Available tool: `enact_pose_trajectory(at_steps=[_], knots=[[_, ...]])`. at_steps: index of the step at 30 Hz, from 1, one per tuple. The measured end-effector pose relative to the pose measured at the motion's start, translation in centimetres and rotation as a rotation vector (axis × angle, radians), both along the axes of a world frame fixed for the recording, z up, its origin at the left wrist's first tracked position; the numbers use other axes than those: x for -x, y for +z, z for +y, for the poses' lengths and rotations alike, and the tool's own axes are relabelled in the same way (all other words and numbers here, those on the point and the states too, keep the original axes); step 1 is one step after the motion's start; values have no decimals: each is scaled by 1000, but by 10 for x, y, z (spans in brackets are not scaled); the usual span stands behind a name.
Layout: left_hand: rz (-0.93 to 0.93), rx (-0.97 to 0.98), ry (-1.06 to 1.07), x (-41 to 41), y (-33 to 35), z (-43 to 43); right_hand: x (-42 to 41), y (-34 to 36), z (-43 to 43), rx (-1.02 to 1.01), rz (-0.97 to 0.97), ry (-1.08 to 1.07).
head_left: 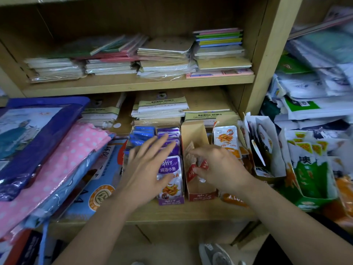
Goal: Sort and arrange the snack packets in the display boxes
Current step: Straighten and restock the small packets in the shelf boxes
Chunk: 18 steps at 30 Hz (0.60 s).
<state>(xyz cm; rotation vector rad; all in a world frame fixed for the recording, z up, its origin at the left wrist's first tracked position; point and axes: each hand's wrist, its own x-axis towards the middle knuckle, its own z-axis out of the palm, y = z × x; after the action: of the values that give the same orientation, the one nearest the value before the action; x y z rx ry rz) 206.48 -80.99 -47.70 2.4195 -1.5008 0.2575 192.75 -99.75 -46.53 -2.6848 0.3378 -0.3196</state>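
Wooden shelf [172, 211] before me: my left hand [147, 169] lies spread on the purple packets [170, 166] in the purple box [171, 201]; my right hand [219, 167] seemingly pinches red packets [191, 173] inside the red box [202, 196].

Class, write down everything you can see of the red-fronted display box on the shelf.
The red display box is open-topped cardboard, plain brown inside, with a low red front lip printed white and a tall back flap. It stands upright on the wooden shelf beside the purple box, mostly empty. The right hand reaches in, pinching red packets.
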Motion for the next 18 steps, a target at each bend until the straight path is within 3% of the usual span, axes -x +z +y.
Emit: enact_pose_trajectory(at_steps=[4, 11, 15, 18], knots=[[66, -239, -59, 13, -5, -6, 6, 0, -14, -76, 54, -3], [74, -144, -150, -12, -21, 0, -1, 2, -25, -236, 42, 24], [119, 67, -137, -9, -9, 0, 15, 18, -35, -267, 11, 35], [15, 280, -145, 4, -4, 3, 32, 25, -38, -187, 40, 53]])
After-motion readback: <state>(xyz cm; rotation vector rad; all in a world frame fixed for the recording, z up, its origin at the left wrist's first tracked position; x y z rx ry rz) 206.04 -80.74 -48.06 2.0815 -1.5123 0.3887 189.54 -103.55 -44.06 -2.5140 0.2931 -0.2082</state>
